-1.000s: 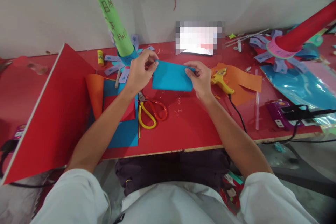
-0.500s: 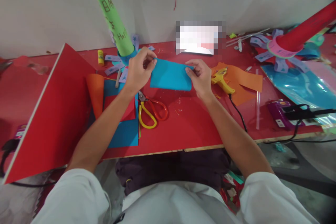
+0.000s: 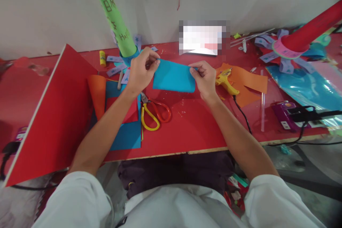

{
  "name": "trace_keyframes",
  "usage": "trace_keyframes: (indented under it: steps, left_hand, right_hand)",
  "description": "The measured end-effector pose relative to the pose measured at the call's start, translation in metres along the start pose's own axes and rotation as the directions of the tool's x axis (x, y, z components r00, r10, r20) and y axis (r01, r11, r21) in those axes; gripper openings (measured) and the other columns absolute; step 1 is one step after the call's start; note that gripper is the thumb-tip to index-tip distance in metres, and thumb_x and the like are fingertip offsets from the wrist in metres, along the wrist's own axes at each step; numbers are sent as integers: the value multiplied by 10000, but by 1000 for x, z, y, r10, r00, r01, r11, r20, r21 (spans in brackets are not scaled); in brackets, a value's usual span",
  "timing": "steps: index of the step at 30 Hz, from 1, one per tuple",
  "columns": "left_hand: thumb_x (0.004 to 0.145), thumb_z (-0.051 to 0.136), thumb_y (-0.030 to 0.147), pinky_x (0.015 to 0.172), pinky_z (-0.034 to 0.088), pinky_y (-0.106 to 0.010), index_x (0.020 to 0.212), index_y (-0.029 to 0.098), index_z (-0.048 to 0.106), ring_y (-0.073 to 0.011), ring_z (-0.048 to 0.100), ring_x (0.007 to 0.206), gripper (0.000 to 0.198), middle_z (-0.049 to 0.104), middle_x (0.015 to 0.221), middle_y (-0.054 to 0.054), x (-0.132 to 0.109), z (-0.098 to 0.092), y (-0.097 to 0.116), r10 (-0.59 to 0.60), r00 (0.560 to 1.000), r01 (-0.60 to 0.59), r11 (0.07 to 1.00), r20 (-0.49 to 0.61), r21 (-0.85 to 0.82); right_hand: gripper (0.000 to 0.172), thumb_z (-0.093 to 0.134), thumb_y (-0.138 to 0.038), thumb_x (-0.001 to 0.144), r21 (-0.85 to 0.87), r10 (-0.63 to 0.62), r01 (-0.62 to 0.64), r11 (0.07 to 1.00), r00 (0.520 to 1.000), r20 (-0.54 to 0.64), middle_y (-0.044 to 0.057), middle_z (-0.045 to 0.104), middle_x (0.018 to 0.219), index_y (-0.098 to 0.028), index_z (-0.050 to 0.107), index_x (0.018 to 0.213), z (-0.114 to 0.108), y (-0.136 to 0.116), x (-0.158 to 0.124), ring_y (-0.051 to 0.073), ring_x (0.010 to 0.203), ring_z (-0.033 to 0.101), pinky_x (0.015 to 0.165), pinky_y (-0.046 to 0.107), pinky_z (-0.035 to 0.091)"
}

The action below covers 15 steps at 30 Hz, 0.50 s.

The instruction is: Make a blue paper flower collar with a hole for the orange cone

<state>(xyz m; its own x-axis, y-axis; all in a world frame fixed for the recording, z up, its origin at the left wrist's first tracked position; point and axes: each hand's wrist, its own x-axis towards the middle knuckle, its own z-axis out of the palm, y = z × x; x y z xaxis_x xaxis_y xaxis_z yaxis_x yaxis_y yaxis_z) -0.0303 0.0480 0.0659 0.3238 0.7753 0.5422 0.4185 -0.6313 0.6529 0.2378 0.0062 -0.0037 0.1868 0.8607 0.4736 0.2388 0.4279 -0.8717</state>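
One blue sheet bridges both hands.

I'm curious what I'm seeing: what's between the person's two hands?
In the head view, a blue sheet spans the gap, its upper corners pinched by the left hand and right hand.

The blue sheet is a plain, bright four-sided piece, wider than tall, lying just towards 12 o'clock from the centre of the head view. It is raised above the red tabletop, pinched near its 10 o'clock corner by the left hand and near its 2 o'clock corner by the right hand. Its upper edge slopes down towards 3 o'clock; the 6 o'clock edge looks slightly rounded, though whether it is folded is unclear.
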Motion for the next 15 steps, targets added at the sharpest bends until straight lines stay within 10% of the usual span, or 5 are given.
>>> trace_keyframes:
  steps: [15]
  left_hand:
    - [1048, 677, 448, 882, 633, -393, 1121, 245, 713, -233, 759, 916, 219, 762, 953, -49, 7, -22, -13, 78, 992, -88, 991, 100, 97]
  right_hand:
    - [450, 828, -673, 888, 94, 156, -193, 977, 938, 309, -10, 639, 670, -238, 713, 876, 0, -16, -3, 142, 522, 570, 509, 309, 482]
